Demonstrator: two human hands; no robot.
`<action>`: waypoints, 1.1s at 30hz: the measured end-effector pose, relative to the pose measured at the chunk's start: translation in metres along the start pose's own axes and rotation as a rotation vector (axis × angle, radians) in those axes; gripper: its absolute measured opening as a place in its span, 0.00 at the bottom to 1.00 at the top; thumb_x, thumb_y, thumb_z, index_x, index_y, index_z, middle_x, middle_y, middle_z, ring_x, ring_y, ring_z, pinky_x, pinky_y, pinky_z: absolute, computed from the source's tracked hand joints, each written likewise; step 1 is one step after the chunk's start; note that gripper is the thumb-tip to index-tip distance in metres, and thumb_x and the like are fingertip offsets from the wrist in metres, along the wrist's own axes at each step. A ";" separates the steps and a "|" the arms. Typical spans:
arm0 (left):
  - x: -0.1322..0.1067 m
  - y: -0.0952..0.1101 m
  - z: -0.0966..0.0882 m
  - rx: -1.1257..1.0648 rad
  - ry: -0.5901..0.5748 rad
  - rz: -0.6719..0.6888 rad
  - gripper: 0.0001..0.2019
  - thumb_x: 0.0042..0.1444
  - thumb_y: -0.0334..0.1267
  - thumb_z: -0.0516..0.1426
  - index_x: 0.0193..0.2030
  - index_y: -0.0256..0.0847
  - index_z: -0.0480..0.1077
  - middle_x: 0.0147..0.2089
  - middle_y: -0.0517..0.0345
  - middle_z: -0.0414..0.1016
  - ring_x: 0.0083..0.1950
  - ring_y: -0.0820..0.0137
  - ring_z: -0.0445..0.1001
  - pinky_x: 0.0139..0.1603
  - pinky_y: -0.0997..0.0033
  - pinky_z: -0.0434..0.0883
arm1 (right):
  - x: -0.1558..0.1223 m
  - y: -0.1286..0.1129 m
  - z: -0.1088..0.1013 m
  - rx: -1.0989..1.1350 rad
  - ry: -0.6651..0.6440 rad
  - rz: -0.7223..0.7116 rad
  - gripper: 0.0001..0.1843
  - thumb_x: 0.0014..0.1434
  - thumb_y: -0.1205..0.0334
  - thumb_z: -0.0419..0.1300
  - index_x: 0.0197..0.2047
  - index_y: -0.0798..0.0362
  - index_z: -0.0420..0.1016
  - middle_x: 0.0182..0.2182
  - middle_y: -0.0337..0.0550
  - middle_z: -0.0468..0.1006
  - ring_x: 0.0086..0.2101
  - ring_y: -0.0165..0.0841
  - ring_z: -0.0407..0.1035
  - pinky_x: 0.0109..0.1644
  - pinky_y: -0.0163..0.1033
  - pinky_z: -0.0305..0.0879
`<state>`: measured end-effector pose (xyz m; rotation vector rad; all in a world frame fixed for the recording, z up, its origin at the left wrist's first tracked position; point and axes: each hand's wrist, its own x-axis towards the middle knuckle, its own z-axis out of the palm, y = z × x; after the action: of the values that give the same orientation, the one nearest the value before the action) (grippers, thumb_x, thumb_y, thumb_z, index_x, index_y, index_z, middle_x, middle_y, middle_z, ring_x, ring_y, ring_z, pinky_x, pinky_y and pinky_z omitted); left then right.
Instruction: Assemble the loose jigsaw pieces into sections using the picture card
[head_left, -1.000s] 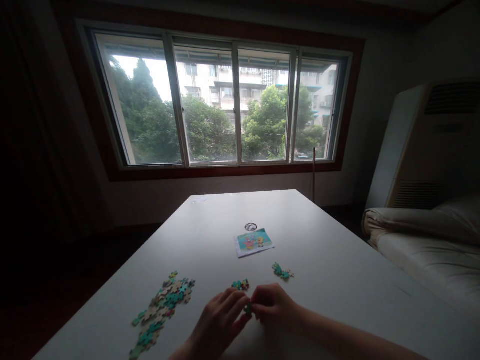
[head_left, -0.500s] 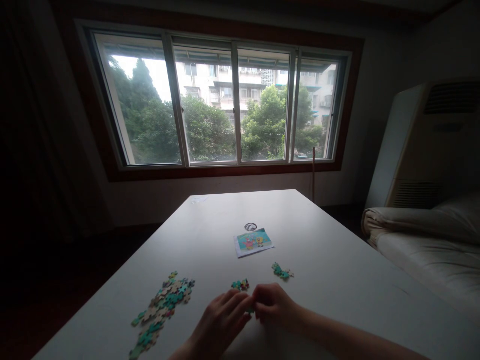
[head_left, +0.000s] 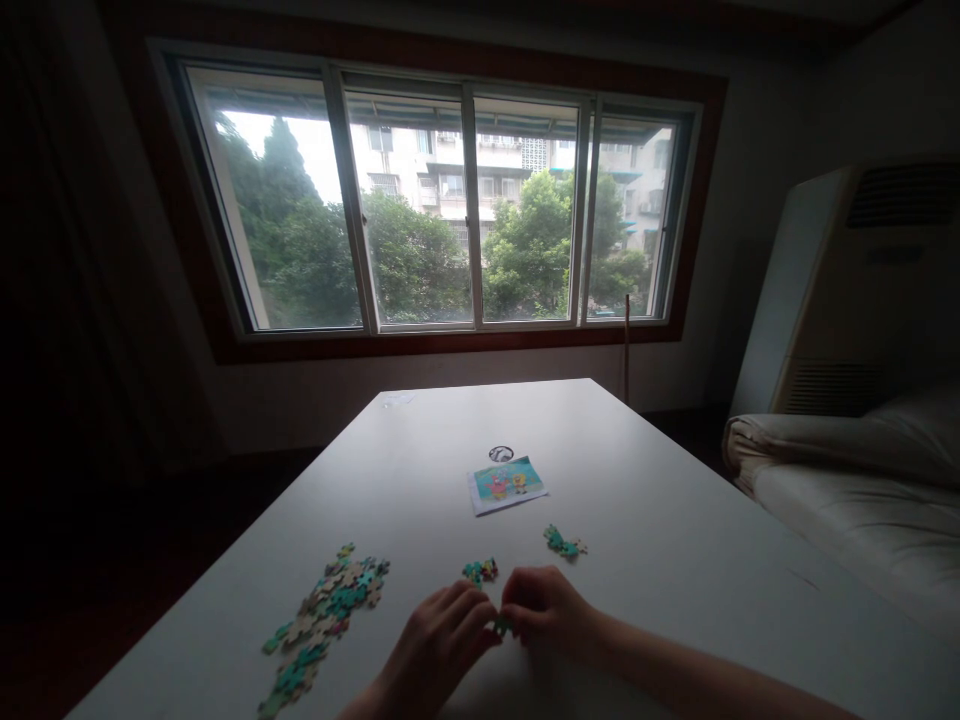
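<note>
Low over the near part of the white table [head_left: 600, 620], my two hands meet fingertip to fingertip. A small green jigsaw puzzle piece [head_left: 502, 626] shows between them. My left hand [head_left: 450, 625] pinches its left side, and my right hand [head_left: 544, 602] pinches its right side; whether it is one piece or two joined is too small to tell. Just beyond the fingers lies a small cluster of puzzle pieces [head_left: 480, 571], green with some red and yellow. Another little group of green pieces [head_left: 564, 543] rests farther right.
A long heap of loose puzzle pieces [head_left: 322, 615], green and grey-beige, spreads on the left. A picture sheet [head_left: 508, 486] with cartoon figures lies ahead, a round dark-and-white disc [head_left: 501, 454] behind it. To the right stands a pale sofa [head_left: 840, 500].
My hands have drawn slightly apart at the fingertips, so more of the green piece between them shows. The piles and the picture sheet stay where they were.
</note>
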<state>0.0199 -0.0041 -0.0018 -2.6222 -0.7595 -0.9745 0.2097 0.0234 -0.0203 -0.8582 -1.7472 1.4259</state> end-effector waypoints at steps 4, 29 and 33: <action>-0.003 0.000 0.001 0.007 0.017 -0.019 0.05 0.61 0.35 0.53 0.33 0.41 0.65 0.28 0.61 0.72 0.30 0.71 0.71 0.29 0.74 0.69 | -0.001 -0.003 0.000 -0.004 -0.019 -0.003 0.19 0.48 0.49 0.64 0.26 0.59 0.71 0.19 0.36 0.70 0.19 0.26 0.63 0.24 0.32 0.61; -0.002 -0.002 0.002 0.048 0.043 0.032 0.12 0.62 0.38 0.51 0.27 0.40 0.62 0.23 0.63 0.69 0.25 0.73 0.68 0.26 0.74 0.64 | 0.001 0.002 0.001 -0.019 0.005 0.004 0.18 0.48 0.49 0.64 0.24 0.58 0.70 0.18 0.36 0.70 0.19 0.27 0.64 0.24 0.32 0.60; -0.002 -0.001 0.001 0.036 0.032 0.027 0.11 0.62 0.35 0.51 0.28 0.40 0.62 0.24 0.63 0.69 0.25 0.72 0.68 0.25 0.74 0.64 | 0.001 0.002 0.001 0.000 0.007 0.012 0.18 0.48 0.49 0.64 0.25 0.58 0.69 0.18 0.36 0.70 0.19 0.26 0.63 0.24 0.32 0.60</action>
<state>0.0185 -0.0030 -0.0041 -2.5738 -0.7258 -0.9835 0.2085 0.0242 -0.0226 -0.8732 -1.7397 1.4292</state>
